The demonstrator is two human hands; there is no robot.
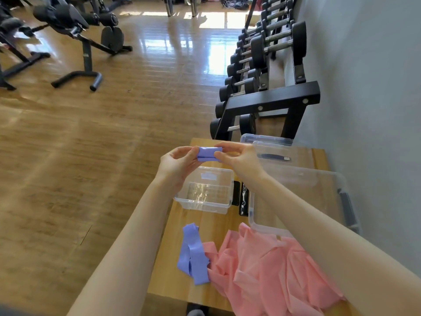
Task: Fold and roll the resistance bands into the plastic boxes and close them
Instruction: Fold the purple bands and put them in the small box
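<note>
Both hands are raised over the wooden table [180, 286], working one small folded purple band [206, 153] between them. The left hand [180, 161] pinches its left end with thumb and curled fingers; the right hand [237, 153] grips the right end the same way, fingers bent over the top of the bundle. The band sits compact, folded into a short flat packet, held in the air just beyond the far edge of a small clear plastic box [206, 192], which stands open on the table under the hands. To the right lies a larger clear box [300, 197], with another clear box [265, 140] at the far end. Nearer, a loose purple band [193, 254] lies beside a heap of pink bands [268, 272]. A dumbbell rack [271, 71] lines the right wall.
</note>
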